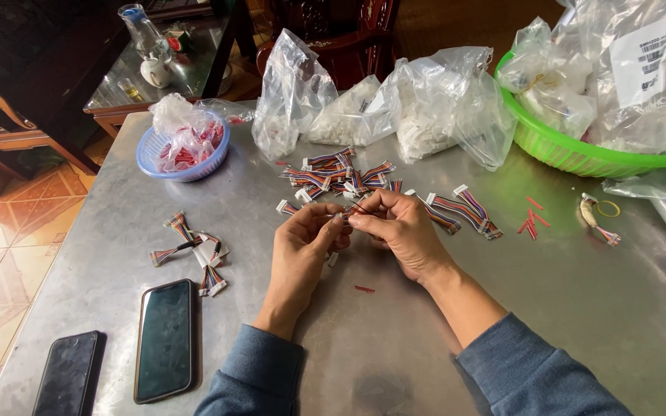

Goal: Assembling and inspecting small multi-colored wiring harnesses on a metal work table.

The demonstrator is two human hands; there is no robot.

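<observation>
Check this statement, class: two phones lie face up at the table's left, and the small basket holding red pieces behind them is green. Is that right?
Not quite. The two phones do lie face up at the left of the table, but the small basket holding red pieces is pale blue. The green basket is the large one at the far right, filled with clear bags. The head view shows this.
</observation>
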